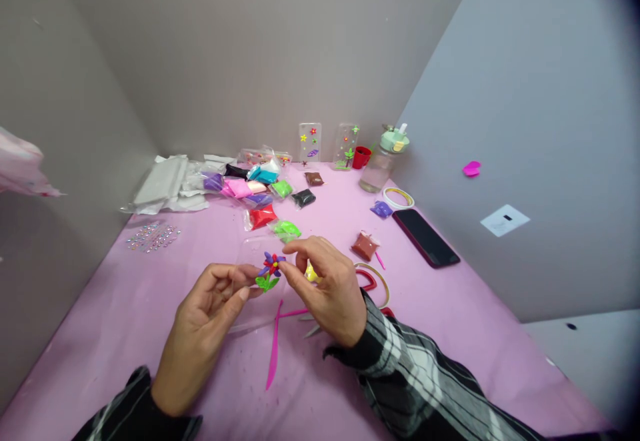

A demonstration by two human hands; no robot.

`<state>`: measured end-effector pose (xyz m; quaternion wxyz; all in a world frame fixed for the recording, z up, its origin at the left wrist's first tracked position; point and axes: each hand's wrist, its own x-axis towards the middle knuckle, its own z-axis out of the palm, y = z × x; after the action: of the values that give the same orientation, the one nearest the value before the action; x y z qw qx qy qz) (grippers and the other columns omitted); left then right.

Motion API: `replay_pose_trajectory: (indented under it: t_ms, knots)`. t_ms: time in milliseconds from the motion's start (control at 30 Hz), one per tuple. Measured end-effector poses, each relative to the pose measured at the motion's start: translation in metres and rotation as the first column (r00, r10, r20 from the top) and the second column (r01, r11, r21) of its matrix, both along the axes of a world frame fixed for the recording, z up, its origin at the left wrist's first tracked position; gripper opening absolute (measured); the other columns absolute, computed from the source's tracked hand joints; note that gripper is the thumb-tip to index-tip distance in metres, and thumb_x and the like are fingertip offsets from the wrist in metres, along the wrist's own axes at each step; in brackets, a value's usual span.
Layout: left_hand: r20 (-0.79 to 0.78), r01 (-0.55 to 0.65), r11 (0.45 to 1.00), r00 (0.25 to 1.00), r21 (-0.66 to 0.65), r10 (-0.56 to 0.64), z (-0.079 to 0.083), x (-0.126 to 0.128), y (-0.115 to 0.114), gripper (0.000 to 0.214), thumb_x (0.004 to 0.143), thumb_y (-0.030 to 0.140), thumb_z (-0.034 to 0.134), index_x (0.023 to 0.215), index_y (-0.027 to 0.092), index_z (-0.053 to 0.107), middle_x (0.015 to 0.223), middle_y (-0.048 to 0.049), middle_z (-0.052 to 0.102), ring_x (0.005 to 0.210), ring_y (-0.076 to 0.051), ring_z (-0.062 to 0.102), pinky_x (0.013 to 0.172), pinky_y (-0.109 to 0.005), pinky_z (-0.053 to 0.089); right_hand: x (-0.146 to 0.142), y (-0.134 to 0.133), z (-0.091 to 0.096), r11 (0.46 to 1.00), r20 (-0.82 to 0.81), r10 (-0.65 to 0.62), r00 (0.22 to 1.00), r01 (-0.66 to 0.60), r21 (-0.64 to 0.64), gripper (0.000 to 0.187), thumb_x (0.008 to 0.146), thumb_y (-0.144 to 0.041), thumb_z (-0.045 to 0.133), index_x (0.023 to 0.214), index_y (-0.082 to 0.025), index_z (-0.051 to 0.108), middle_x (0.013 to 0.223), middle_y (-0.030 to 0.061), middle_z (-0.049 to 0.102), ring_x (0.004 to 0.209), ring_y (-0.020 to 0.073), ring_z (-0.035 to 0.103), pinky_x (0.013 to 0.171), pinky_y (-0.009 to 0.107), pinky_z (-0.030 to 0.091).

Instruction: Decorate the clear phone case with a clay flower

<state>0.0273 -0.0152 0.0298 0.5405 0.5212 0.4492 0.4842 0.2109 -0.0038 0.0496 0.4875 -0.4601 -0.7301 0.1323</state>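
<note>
Both hands meet over a pink table (125,307). My left hand (205,324) grips the edge of a clear phone case (257,264) that carries a clay flower (271,269) with purple petals, a red centre and green leaves. My right hand (327,287) pinches at the flower's petals with thumb and forefinger, and a bit of yellow clay (311,273) shows under its fingers. A pink modelling tool (274,347) lies on the table just below the hands.
Several small bags of coloured clay (260,194) lie behind the hands, with two decorated clear cases (310,142) propped against the wall. A water bottle (383,161), red cup (361,157), dark phone (425,237), tape rolls (398,197), gem stickers (153,236) and white packaging (165,184) surround them.
</note>
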Motion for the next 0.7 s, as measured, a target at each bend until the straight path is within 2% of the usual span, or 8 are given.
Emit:
replay_pose_trajectory:
  t_ms: [267,500,600,700]
  knots:
    - [0.011,0.024,0.999,1.0,-0.023,-0.023,-0.001,-0.001,0.0,0.011,0.09,0.031,0.064,0.092,0.024,0.055,0.107,0.0007,0.062,0.099,-0.016,0.064,0.091,-0.029,0.056,0.001,0.0,0.0,1.0,0.065,0.005,0.998,-0.006,0.014,0.006,0.093,-0.02,0.06,0.092,-0.017,0.065,0.072,-0.0001,0.054,0.072,0.0143,0.051,0.069,0.028,0.04]
    - [0.081,0.057,0.994,0.995,-0.088,-0.05,-0.001,0.001,-0.001,0.011,0.09,0.03,0.064,0.094,0.024,0.055,0.109,-0.0002,0.062,0.102,-0.017,0.062,0.092,-0.03,0.055,0.001,-0.002,0.001,1.0,0.074,0.013,0.997,-0.015,0.021,0.009,0.093,-0.022,0.06,0.099,-0.018,0.065,0.074,0.0009,0.058,0.075,0.0153,0.053,0.072,0.029,0.043]
    - [0.145,0.046,0.991,0.989,-0.127,-0.027,0.0,-0.002,0.002,0.012,0.088,0.029,0.066,0.092,0.023,0.056,0.107,0.0006,0.062,0.101,-0.016,0.062,0.09,-0.028,0.055,0.006,-0.001,0.004,0.999,-0.032,-0.018,0.999,0.017,-0.039,0.013,0.093,-0.026,0.06,0.103,-0.018,0.064,0.074,-0.0005,0.058,0.07,0.0136,0.055,0.071,0.027,0.045]
    - [0.159,-0.025,0.982,0.986,-0.189,0.055,0.001,-0.01,0.008,0.018,0.083,0.03,0.071,0.096,0.023,0.059,0.104,0.0006,0.065,0.096,-0.015,0.063,0.081,-0.023,0.055,0.015,0.003,0.005,0.985,-0.032,0.003,0.999,-0.008,-0.172,0.017,0.097,-0.027,0.054,0.086,-0.017,0.064,0.074,-0.0002,0.061,0.067,0.0118,0.054,0.066,0.025,0.043]
